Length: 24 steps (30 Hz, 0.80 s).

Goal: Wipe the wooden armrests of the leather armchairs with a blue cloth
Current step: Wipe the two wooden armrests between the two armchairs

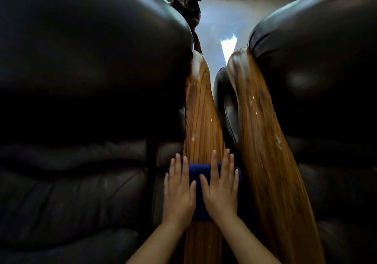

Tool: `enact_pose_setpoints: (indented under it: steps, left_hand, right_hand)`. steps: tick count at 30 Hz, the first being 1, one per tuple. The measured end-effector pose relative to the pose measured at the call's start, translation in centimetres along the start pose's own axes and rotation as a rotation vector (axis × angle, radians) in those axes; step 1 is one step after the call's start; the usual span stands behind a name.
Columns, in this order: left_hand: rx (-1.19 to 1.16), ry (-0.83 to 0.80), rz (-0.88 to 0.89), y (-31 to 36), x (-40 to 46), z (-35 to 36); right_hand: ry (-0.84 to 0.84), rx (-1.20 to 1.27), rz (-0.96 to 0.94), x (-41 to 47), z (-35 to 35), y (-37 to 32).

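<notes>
Head view, looking down between two dark leather armchairs set side by side. Left armchair (85,100) fills the left half; right armchair (318,92) fills the right. Each shows one wooden armrest on its inner side: left armrest (201,108) and right armrest (263,141), running away from the camera, near each other with a narrow dark gap between them.

Blue cloth (199,174) lies folded across the left armrest, about midway along the visible length, draped over both of its edges.

Left hand (178,192): flat, palm down, fingers spread and extended, pressing on the left part of the cloth; fingertips reach just past its far edge toward the leather.

Right hand (221,190): flat, palm down, fingers spread, pressing on the right part of the cloth; fingertips extend past the far edge onto bare wood.

Neither hand pinches or grips; both rest open on top. Thumbs point inward, close but apart, with cloth visible between them.

Wood grain glossy, with small pale specks on both armrests; their nature cannot be told
</notes>
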<state>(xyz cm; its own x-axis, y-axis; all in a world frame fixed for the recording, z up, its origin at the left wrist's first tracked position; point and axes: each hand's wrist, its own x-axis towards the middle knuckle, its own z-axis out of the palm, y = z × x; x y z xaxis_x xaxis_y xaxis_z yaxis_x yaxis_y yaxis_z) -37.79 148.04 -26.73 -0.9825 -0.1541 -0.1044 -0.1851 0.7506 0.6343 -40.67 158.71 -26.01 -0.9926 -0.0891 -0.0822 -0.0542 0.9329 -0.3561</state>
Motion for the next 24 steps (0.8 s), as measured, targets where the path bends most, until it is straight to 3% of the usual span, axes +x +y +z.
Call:
enact_pose_setpoints:
  steps: [3,6,15,18,21,24]
  left_hand:
    - [-0.022,0.085,-0.056,-0.3,1.7,1.7]
    - [-0.037,0.113,-0.003,-0.5,4.0,2.0]
    - [0.009,0.115,0.044,1.4,13.6,0.3]
    - [0.006,0.130,0.129,1.3,12.6,-0.9]
    - [-0.078,-0.021,0.268,-1.1,8.6,-1.3]
    - [-0.070,-0.176,0.232,-1.8,9.0,-1.0]
  right_hand:
    - [0.093,-0.016,0.029,1.8,1.2,-0.5]
    - [0.146,-0.047,-0.011,4.1,1.6,-0.3]
    - [0.065,0.174,-0.049,13.4,-0.4,-0.7]
    - [0.072,0.259,-0.143,12.3,-1.2,0.5]
    - [0.007,0.321,-0.246,8.3,-0.8,2.1]
    - [-0.084,0.333,-0.227,8.6,-0.5,2.4]
